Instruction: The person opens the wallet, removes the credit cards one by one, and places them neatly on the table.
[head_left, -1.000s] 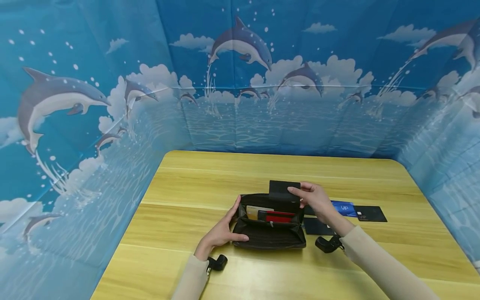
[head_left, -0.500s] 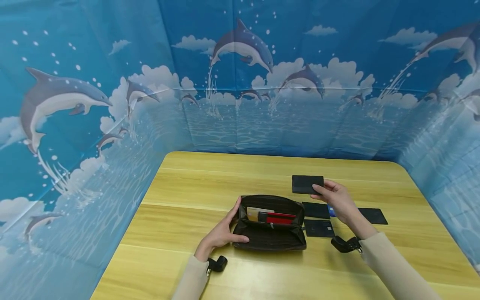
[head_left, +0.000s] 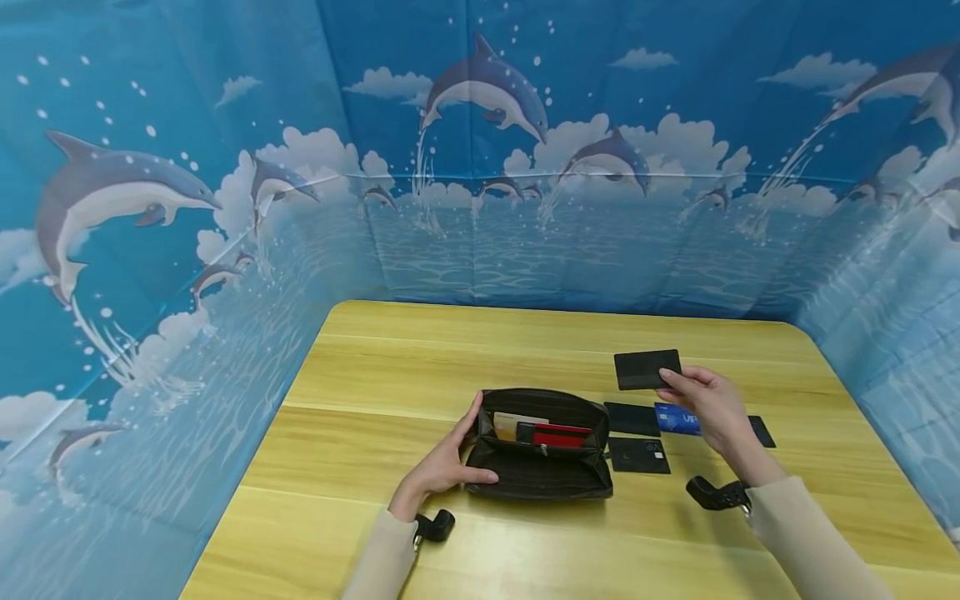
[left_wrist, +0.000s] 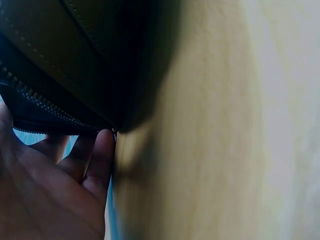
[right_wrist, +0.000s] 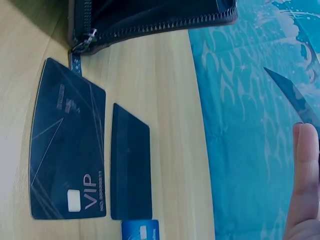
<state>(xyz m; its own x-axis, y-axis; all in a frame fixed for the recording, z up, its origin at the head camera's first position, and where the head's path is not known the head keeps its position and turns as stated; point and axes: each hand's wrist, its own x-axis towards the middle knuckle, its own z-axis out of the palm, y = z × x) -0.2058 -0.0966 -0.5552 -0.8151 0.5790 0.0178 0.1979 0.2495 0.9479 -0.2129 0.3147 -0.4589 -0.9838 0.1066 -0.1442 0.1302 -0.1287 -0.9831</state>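
A dark zip-around wallet (head_left: 540, 479) lies spread wide on the table. White-and-gold, black and red cards (head_left: 561, 434) stand in its inner pocket. My left hand (head_left: 442, 467) rests on the wallet's left side, its thumb across the front flap and its straight fingers along the left edge. In the left wrist view those fingertips touch the edge near the zip. My right hand (head_left: 712, 404) pinches a black card (head_left: 641, 370) by its right end, held above the table behind the row of cards. Only a sliver of it shows in the right wrist view.
Right of the wallet lie a black VIP card (head_left: 637, 456), a plain black card (head_left: 632, 419) and a blue card (head_left: 677, 418). Another black card (head_left: 761, 431) is partly behind my right hand. A dolphin-print curtain (head_left: 525, 242) borders the wooden table (head_left: 405, 350).
My right hand has drawn the black card up out of the wallet and carried it to the right, uncovering the cards on the table. My left hand has stayed on the wallet.
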